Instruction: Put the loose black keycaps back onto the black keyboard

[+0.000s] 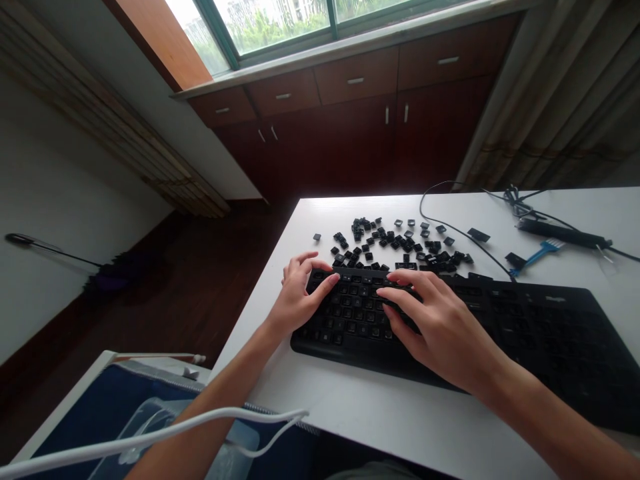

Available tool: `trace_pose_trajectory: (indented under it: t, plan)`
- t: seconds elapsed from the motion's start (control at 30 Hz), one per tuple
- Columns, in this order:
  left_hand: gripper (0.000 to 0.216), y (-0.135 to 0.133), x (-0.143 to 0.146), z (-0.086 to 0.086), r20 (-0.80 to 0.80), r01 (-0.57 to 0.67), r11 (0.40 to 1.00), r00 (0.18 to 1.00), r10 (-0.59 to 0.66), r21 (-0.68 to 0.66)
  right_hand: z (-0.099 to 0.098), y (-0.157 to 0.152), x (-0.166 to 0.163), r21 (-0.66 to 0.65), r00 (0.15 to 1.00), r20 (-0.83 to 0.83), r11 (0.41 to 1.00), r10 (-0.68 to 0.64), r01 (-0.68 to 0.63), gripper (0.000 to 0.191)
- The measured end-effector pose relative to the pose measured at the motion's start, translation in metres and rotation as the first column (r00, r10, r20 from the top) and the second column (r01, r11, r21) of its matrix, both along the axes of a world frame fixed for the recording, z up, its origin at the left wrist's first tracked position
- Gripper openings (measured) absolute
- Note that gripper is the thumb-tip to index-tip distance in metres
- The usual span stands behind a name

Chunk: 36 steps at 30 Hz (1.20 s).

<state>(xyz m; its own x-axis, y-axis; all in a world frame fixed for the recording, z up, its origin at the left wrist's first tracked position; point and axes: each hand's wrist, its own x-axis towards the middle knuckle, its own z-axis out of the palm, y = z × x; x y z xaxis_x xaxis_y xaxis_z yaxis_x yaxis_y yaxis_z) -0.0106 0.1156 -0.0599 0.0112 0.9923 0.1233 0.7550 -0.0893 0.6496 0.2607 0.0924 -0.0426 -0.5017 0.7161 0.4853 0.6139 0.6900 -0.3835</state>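
Note:
A black keyboard lies across the white table, with its keycaps pulled off. My left hand rests on the keyboard's left end, fingers spread and slightly curled over its top left corner. My right hand lies on the key area just right of it, fingers stretched out and pointing left. Neither hand holds anything that I can see. A scatter of several loose black keycaps lies on the table just beyond the keyboard.
A blue brush and a black tool with cables lie at the table's far right. A white cable crosses a blue bag at the near left. Dark wooden cabinets stand under the window; a broom lies on the floor at left.

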Motion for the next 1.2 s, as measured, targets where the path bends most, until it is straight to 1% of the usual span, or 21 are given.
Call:
trace_pose_trajectory:
  t: [0.17, 0.47, 0.73, 0.9, 1.03, 1.2]
  plan:
    - [0.029, 0.002, -0.002, -0.002, 0.015, 0.009, 0.999, 1.0, -0.009, -0.037, 0.0, 0.0, -0.001, 0.001, 1.0, 0.006, 1.0, -0.001, 0.001, 0.028]
    - [0.025, -0.001, 0.009, 0.004, -0.045, 0.018, 0.999, 0.999, -0.02, -0.036, 0.0, 0.0, 0.0, -0.005, 1.0, 0.01, 1.0, 0.012, -0.012, 0.026]
    - [0.021, 0.0, 0.005, 0.005, 0.015, 0.063, 0.998, 0.998, -0.063, -0.029, 0.0, 0.001, -0.001, -0.022, 0.999, 0.021, 0.999, 0.031, -0.03, 0.025]
    - [0.021, 0.002, 0.001, 0.004, 0.012, 0.102, 0.993, 0.995, -0.101, -0.053, -0.002, 0.001, -0.001, -0.02, 0.999, 0.032, 0.999, 0.041, -0.04, 0.025]
    - [0.025, 0.003, -0.001, 0.005, -0.044, 0.099, 0.991, 0.994, -0.104, -0.093, -0.003, 0.0, -0.001, -0.023, 0.998, 0.048, 0.999, 0.039, -0.038, 0.025]
    - [0.027, -0.001, 0.002, 0.007, -0.115, 0.057, 0.99, 0.991, -0.072, -0.127, -0.004, 0.0, -0.003, -0.039, 0.997, 0.065, 0.998, 0.05, -0.048, 0.025]
